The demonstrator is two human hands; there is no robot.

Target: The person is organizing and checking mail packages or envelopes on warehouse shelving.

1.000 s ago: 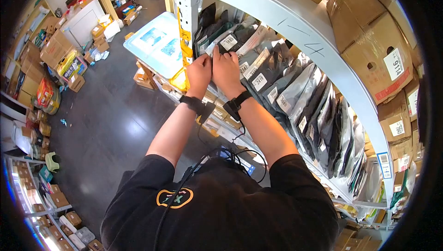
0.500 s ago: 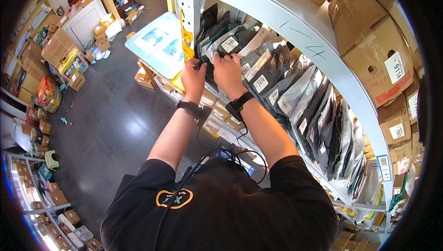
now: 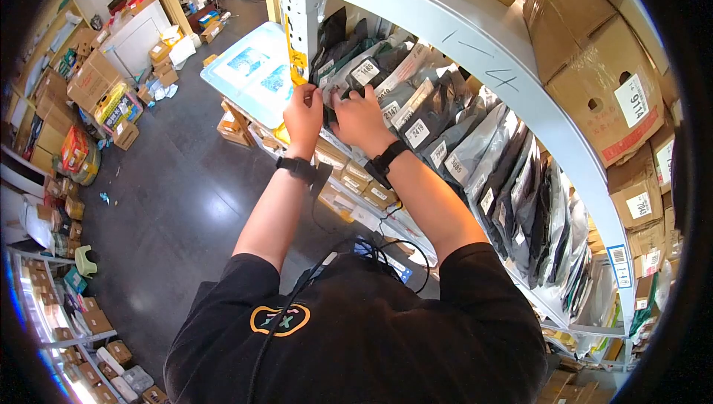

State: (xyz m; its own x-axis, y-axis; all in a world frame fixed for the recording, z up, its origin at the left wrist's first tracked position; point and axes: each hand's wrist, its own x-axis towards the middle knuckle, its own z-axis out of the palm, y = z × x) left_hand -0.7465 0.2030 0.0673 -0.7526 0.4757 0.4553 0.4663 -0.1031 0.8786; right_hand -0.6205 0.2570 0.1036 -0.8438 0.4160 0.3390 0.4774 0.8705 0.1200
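Observation:
My left hand [image 3: 303, 120] is beside the shelf's upright post, its fingers curled and pressed together; what they hold, if anything, is hidden. To its right, my right hand [image 3: 362, 119] lies over the front of a row of plastic mailer bags, fingers apart and tips touching the bags. Just beyond those fingertips is a grey mailer bag with a white label [image 3: 365, 71] reading 1485. Further along the row stands a bag with a 2419 label [image 3: 417, 132]. The bags lean upright, packed closely side by side.
A white shelf frame [image 3: 475, 51] arches over the bags, with cardboard boxes [image 3: 605, 99] stacked right of it. A pale blue-white tabletop [image 3: 252, 66] adjoins the post. Small boxes [image 3: 356, 177] fill the shelf below. More parcels [image 3: 100, 81] lie across the dark floor at left.
My left hand has shifted slightly down and left, with its fingers drawn closer together. My right hand has moved a little left, its fingers now spread across the bags below the 1485 label.

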